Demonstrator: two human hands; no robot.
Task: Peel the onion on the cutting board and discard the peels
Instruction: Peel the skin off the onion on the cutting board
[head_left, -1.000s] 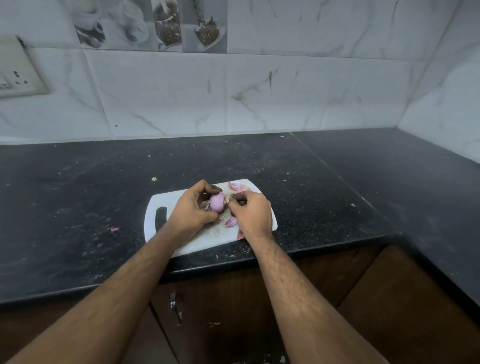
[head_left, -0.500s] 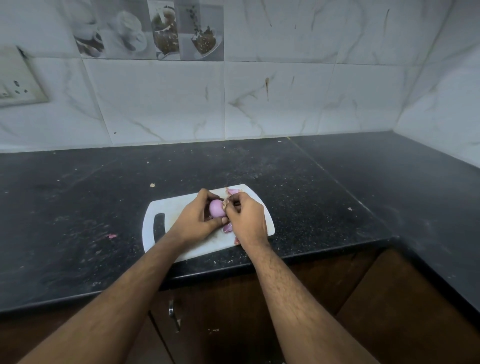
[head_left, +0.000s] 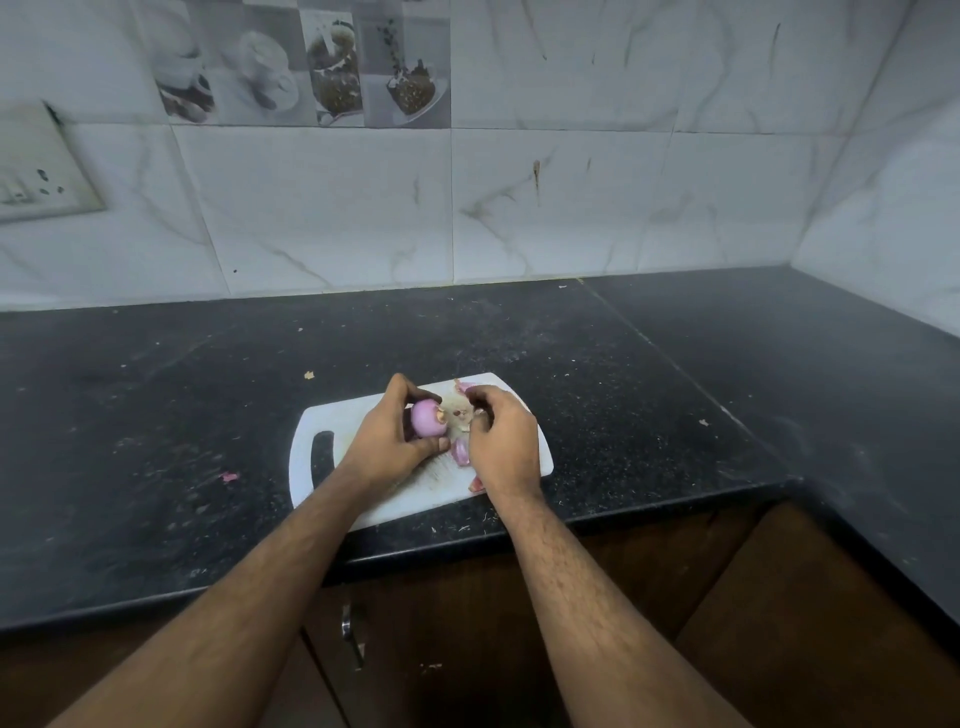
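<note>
The onion (head_left: 427, 417) is sitting in the left hand (head_left: 396, 434), which is curling around it from the left and gripping it just above the middle of the cutting board (head_left: 540, 451). Its pale purple flesh is showing smooth and bare on the side facing the camera, with a tan stub at its right end, so most of the dry skin is looking to be off already; whether any skin is clinging to the hidden far side cannot be told.

The right hand (head_left: 503, 439) is hovering just right of the onion with its fingers (head_left: 480, 400) bent inward, apart from the bulb. It may be pinching a scrap of skin, but the pictures are too small to say whether it is gripping anything.

Loose peels are lying on the board: a purple piece (head_left: 460, 450) between the two hands, a reddish one (head_left: 476, 484) near the right wrist, another (head_left: 464, 387) at the far edge, and some papery bits (head_left: 460, 415) under the hands. One small pink scrap (head_left: 228, 476) is lying off to the left on the dark tabletop (head_left: 649, 415).

Judging from this, the peeling is nearing its end, while the discarding is not yet started: every peel in view is waiting on the board or the tabletop.

As for containers, no bin, bowl or bag is showing anywhere in view, so where the peels will be going cannot be told. Below the near edge, a dark cupboard door (head_left: 457, 649) is closed.
</note>
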